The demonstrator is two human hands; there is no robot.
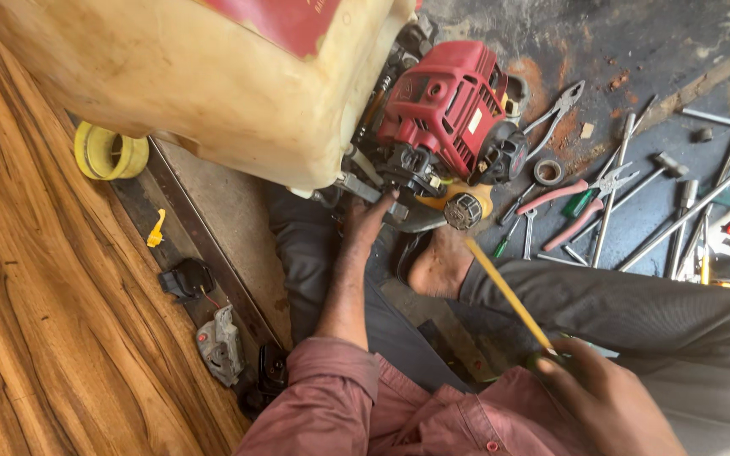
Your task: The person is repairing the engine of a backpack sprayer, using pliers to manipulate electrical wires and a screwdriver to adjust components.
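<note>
Engine (449,105), red-shrouded, sits beyond the left hand (371,215), bolted under a cream plastic tank (213,84) resting on the floor. Left hand's fingers press against the metal bracket at the engine's base; whether they close on anything I cannot tell. Right hand (606,397), nearer the body, is clamped on a long yellow-shafted tool (504,291) whose tip reaches toward the engine's yellow-collared end. Risk: the tip could slip off and jab the bare foot (437,266) just below. Loose pliers (580,198) lie right of it.
</note>
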